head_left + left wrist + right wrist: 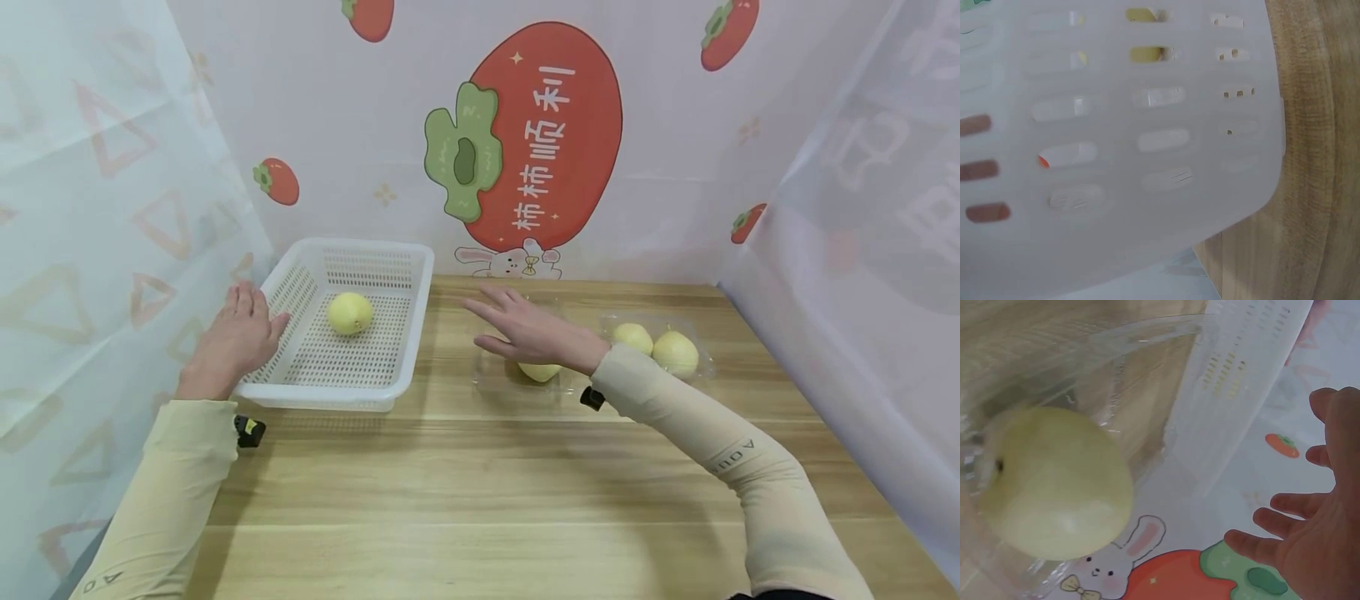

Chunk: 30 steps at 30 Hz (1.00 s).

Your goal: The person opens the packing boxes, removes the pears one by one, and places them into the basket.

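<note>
My left hand [238, 337] lies along the left rim of a white plastic basket [408, 367], its fingers stretched out; whether it touches the rim, I cannot tell. A single yellow pear [350, 313] sits inside the basket. In the left wrist view the slotted basket wall [1116, 231] fills most of the picture, and the hand is not plainly seen. My right hand [528, 329] hovers with spread fingers over a clear plastic tray [491, 379], holding nothing. Partly hidden under that hand is another pear [540, 372], which shows large in the right wrist view [1060, 487].
A second clear tray [701, 367] at the right holds two pears, one of them a round yellow pear [677, 353]. Everything stands on a wooden table [450, 500]. Printed cloth walls [360, 167] close off the back and both sides.
</note>
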{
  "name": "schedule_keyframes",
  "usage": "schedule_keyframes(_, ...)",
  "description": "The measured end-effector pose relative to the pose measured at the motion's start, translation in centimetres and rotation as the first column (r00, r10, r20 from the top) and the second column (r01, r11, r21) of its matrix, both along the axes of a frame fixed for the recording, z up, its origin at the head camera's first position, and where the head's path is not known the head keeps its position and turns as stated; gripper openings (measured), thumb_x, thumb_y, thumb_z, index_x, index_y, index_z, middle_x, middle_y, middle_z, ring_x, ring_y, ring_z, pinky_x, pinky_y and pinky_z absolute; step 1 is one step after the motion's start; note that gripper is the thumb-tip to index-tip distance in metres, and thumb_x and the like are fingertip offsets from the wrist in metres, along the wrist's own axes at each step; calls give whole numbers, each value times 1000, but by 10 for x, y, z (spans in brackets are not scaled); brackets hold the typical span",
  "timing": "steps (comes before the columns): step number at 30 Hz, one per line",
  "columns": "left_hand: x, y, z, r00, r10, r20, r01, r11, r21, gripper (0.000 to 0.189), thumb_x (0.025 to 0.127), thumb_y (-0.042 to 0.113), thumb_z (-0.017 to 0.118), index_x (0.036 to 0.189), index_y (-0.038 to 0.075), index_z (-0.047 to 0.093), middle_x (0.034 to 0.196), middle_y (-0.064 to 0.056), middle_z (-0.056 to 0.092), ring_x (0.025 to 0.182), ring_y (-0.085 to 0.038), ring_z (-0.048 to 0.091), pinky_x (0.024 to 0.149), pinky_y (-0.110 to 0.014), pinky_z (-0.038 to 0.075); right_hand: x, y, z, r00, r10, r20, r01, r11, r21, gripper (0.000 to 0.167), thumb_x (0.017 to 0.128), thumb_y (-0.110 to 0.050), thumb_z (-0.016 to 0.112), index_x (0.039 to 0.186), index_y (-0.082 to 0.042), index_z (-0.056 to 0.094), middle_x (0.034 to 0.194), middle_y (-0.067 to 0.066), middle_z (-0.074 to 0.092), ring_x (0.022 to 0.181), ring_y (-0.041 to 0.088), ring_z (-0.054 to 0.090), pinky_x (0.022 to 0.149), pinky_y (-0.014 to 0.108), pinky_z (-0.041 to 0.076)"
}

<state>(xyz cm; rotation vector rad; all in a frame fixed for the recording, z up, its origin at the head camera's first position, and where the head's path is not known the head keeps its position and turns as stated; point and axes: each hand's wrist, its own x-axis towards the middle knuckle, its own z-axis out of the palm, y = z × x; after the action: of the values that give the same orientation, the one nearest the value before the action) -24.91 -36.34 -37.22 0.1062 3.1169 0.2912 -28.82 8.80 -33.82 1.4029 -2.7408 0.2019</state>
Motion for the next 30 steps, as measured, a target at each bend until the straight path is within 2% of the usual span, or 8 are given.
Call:
schedule_keyframes(5, 1, 0, 0, 1000, -1, -11, 1, 1000, 4, 82, 105, 46, 15, 146, -21, -8, 152, -41, -17, 143, -55, -15, 118, -66, 5, -2, 13, -10, 1000, -14, 18, 15, 1000, -20, 61, 102, -48, 44, 155, -22, 28, 159, 15, 28, 145, 36, 32, 114, 53, 37)
schedule_keyframes(11, 1, 0, 0, 1000, 8, -14, -8, 1000, 2, 81, 105, 47, 14, 146, -21, -6, 153, -40, -17, 144, -55, -13, 118, -65, 4, -7, 26, -25, 999, -37, -4, 37, 999, -20, 62, 102, -49, 45, 156, -23, 27, 159, 14, 31, 145, 36, 33, 115, 56, 35)
schedule_keyframes(17, 1, 1, -1, 1000, 5, -4, -5, 1000, 14, 81, 105, 47, 14, 146, -20, -7, 152, -39, -21, 144, -54, -17, 118, -66, 4, -8, 37, -45, 998, -52, -29, 51, 998, -43, 62, 99, -42, 55, 152, -19, 34, 155, 18, 35, 141, 39, 36, 114, 57, 36)
schedule_keyframes(20, 0, 3, -1, 1000, 6, -10, -6, 1000, 9, 81, 106, 46, 15, 146, -21, -6, 153, -39, -19, 144, -54, -15, 118, -66, 4, -7, 42, -53, 998, -52, -32, 50, 997, -65, 61, 99, -41, 55, 152, -19, 35, 153, 20, 37, 140, 40, 37, 112, 57, 38)
schedule_keyframes(25, 0, 4, 0, 1000, 11, -18, -11, 1000, 4, 81, 105, 46, 15, 146, -21, -5, 153, -39, -18, 145, -54, -13, 119, -65, 4, -5, 48, -62, 996, -84, -6, 83, 994, -64, 59, 101, -42, 50, 153, -19, 34, 153, 20, 36, 140, 39, 37, 109, 57, 41)
schedule_keyframes(30, 1, 4, 1, 1000, 9, -10, -9, 1000, 5, 81, 105, 46, 14, 146, -21, -6, 152, -40, -18, 144, -55, -14, 119, -65, 3, -5, 51, -65, 995, -96, 17, 97, 993, -66, 58, 101, -38, 53, 152, -16, 36, 150, 20, 39, 136, 39, 41, 108, 57, 42)
